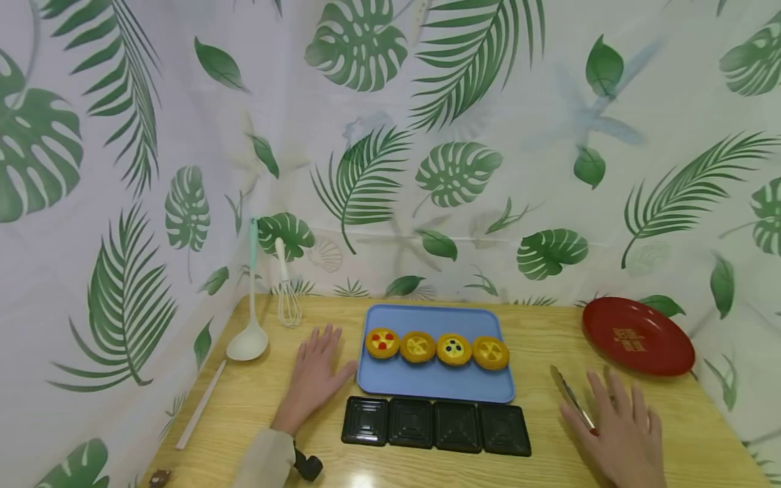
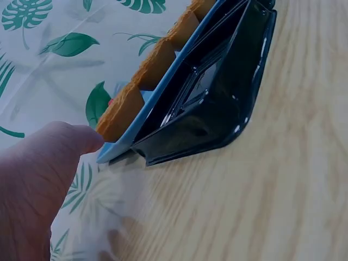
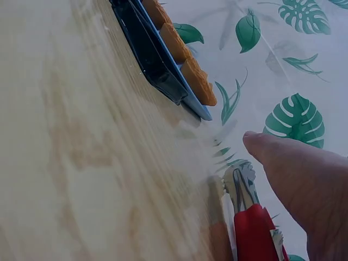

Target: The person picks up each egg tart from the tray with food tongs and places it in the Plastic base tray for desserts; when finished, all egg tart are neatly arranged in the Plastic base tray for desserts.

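My left hand [image 1: 314, 379] lies with spread fingers over the table, its thumb close to the left edge of a blue tray [image 1: 427, 385]. In a row on that tray sit several egg tarts [image 1: 417, 347], some with red or dark dots on top. In front of the tray stands a black baking mould [image 1: 434, 425] with several square hollows. My right hand [image 1: 625, 427] is over a pair of metal tongs [image 1: 573, 396] with red grips, fingers loosely bent and apart. In the right wrist view the thumb is clear of the tongs [image 3: 253, 231].
At the back right a red oval plate [image 1: 637, 337] lies by the patterned cloth wall. A white ladle [image 1: 248, 342] with a green handle end and a white whisk [image 1: 289, 305] lean at the back left. A pale stick [image 1: 201, 407] lies along the left edge.
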`<state>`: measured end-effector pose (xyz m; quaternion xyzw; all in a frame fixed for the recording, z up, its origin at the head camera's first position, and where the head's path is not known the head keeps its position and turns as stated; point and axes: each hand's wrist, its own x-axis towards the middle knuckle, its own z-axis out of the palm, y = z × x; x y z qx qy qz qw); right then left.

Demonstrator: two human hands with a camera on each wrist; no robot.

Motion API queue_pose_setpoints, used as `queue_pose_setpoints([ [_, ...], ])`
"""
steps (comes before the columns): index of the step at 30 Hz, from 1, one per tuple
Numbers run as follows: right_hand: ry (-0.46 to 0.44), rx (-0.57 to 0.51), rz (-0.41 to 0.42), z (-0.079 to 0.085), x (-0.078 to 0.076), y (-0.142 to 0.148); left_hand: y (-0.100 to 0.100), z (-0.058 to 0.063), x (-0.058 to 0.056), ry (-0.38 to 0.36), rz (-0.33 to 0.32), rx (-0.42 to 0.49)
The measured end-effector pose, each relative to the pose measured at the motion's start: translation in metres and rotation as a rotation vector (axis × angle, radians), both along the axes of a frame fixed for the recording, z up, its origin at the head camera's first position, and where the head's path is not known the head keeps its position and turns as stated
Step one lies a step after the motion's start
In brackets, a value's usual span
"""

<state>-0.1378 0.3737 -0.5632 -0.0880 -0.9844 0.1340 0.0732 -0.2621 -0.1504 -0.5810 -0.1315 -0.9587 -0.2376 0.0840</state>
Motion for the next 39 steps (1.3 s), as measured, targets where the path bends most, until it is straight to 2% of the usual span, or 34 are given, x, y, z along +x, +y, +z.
queue_pose_setpoints([
  [5,-0.023,-0.040,-0.011,-0.002,0.005,0.003,0.007,-0.008,-0.010,-0.063,-0.076,0.032],
  [9,-0.075,-0.071,-0.031,-0.003,0.006,0.007,0.012,-0.015,-0.013,-0.102,-0.135,0.040],
  [13,-0.153,-0.080,-0.066,-0.003,0.003,0.009,0.016,-0.020,-0.015,-0.077,-0.147,0.015],
  [17,-0.209,-0.104,-0.144,-0.003,0.001,0.007,0.019,-0.024,-0.016,-0.028,-0.147,-0.004],
  [22,-0.209,-0.127,-0.243,-0.007,0.001,0.004,0.019,-0.026,-0.017,0.012,-0.161,-0.025],
  [26,-0.209,-0.105,-0.293,-0.011,0.001,0.004,0.020,-0.025,-0.015,0.023,-0.190,-0.027],
  [33,-0.175,-0.032,-0.356,-0.020,0.002,0.003,0.021,-0.023,-0.014,0.037,-0.202,-0.046],
  [39,-0.179,0.049,-0.411,-0.020,0.004,0.002,0.021,-0.022,-0.014,0.021,-0.190,-0.050],
])
